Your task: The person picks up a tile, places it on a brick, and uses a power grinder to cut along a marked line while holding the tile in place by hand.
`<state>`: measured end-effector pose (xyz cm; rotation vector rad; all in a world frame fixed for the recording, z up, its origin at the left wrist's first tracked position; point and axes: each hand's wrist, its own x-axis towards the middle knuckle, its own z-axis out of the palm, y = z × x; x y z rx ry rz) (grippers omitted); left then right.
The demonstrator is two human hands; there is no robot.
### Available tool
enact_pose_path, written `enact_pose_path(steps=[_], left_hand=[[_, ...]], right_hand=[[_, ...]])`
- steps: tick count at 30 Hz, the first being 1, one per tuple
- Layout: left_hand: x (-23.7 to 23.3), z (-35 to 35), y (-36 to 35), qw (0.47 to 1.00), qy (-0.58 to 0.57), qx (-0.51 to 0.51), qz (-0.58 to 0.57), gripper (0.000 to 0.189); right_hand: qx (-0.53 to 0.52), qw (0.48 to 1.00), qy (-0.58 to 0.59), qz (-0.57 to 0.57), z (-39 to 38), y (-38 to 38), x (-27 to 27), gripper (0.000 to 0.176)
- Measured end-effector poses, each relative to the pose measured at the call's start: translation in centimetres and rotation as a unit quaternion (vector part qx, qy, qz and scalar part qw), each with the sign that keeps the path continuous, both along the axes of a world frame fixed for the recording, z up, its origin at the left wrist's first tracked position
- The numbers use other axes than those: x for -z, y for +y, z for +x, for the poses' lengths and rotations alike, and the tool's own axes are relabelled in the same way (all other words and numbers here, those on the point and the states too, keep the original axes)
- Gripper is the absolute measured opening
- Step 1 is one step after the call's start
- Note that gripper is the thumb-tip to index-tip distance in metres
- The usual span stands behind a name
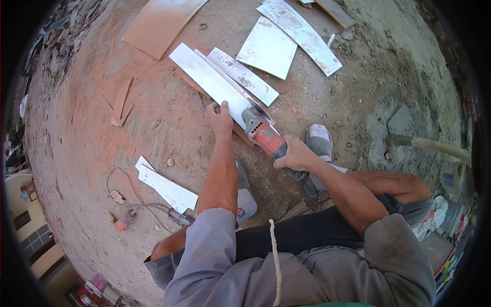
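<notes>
My right hand is closed around the body of a red and black angle grinder. The grinder's disc sits at the right edge of a long white tile strip, near its lower end. My left hand holds the left edge of that strip, thumb on top and fingers curled at the side. A narrow sliver of tile lies along the strip's right side. Just right of it is another white tile piece with a speckled surface. The strip's lower end is hidden behind the grinder.
More white tiles and a brown tile lie on the dirt ahead. Broken white pieces and a cable are at the left. A wooden-handled tool rests at the right. My slippered feet flank the work.
</notes>
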<state>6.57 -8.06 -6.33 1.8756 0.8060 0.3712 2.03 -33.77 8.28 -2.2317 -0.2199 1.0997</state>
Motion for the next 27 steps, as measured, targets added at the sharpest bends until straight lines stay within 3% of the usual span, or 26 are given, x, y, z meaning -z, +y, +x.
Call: enact_pose_path(steps=[14, 27], left_hand=[[-1.7, -0.1, -0.8, 0.998, 0.018, -0.020, 0.049, 0.041], [-2.3, -0.3, -0.9, 0.997, 0.061, -0.026, 0.042, 0.043]], right_hand=[[-0.003, 1.000, 0.009, 0.001, 3.7, 3.4, -0.3, 0.088], [0.005, 1.000, 0.022, 0.014, 5.6, 5.3, -0.5, 0.079]])
